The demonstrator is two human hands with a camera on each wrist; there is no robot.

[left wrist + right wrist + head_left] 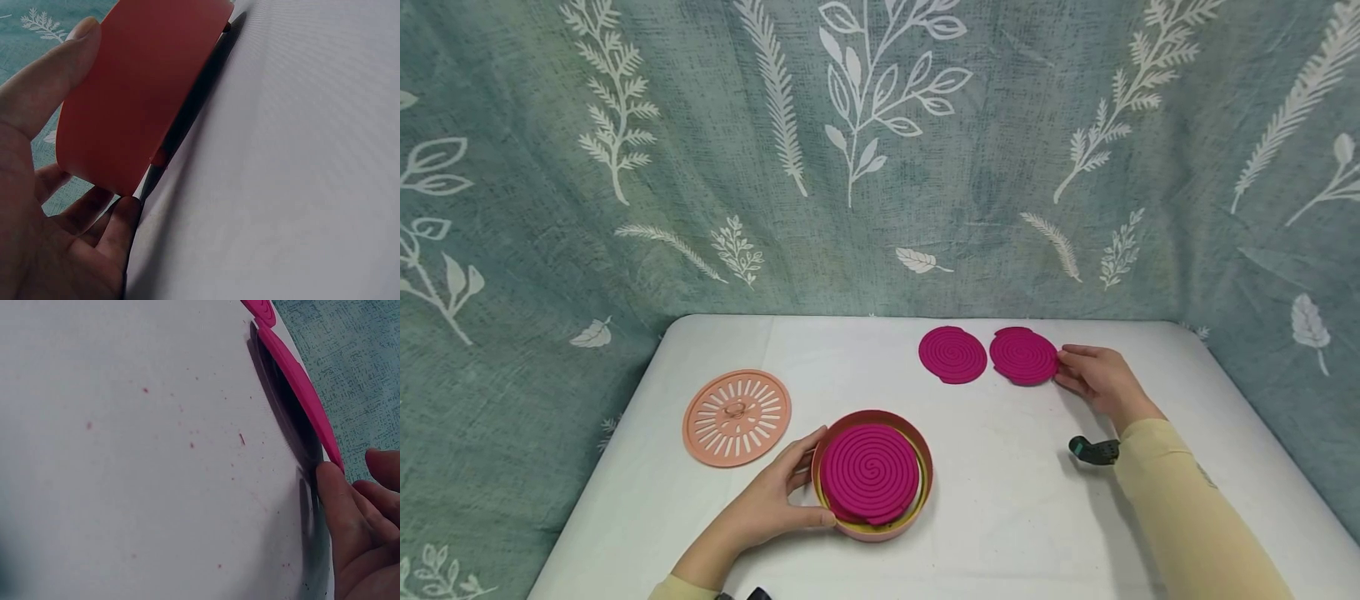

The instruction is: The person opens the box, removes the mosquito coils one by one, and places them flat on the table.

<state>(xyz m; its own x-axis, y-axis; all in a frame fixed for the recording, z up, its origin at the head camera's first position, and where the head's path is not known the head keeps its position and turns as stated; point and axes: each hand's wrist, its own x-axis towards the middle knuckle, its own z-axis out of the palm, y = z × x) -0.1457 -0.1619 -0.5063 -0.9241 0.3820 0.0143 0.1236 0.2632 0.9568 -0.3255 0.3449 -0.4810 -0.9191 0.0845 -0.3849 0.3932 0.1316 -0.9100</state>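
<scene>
A round pinkish coil holder (925,500) with a yellowish inside stands at the table's front middle. In it lies a magenta mosquito coil (870,472). With thumb and fingers spread round its left side, my left hand (778,496) grips the holder; the left wrist view shows its reddish wall (137,81). At the back right, my right hand (1101,379) pinches the right edge of another mosquito coil (1024,356). That coil looks slightly raised above its shadow in the right wrist view. Just left of it lies one more coil (952,355).
A slotted pink lid (767,442) with a small raised piece at its centre lies left of the holder. Red specks dot the white table (1000,517). A leaf-patterned green cloth (880,233) hangs behind and at both sides.
</scene>
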